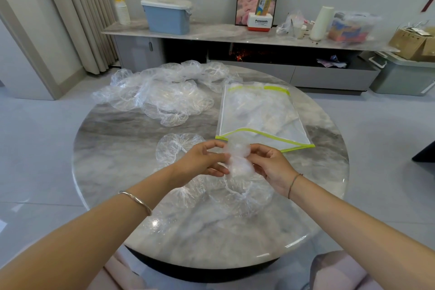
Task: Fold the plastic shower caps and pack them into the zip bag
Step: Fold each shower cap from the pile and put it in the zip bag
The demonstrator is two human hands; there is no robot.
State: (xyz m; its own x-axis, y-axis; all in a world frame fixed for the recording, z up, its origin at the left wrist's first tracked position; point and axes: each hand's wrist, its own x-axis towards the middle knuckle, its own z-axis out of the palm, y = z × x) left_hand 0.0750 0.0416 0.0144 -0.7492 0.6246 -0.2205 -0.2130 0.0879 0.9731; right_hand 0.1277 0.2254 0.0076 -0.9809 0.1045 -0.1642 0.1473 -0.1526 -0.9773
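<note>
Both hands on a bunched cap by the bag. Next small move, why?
Probably shift the bunched cap forward toward the zip bag's near green-edged end: left hand and right hand pinch it compact, just short of that edge. I cannot tell if that end is open.

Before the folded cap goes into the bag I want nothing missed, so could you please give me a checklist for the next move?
1. Grip of left hand and right hand on the bunched clear plastic shower cap: ok.
2. Cap folded small: ok.
3. Placement of clear zip bag with green edging, flat on the round grey marble table just beyond the hands: ok.
4. Bag mouth open: cannot tell.
5. Way to the bag free of the loose clear shower cap lying left: ok.
</note>
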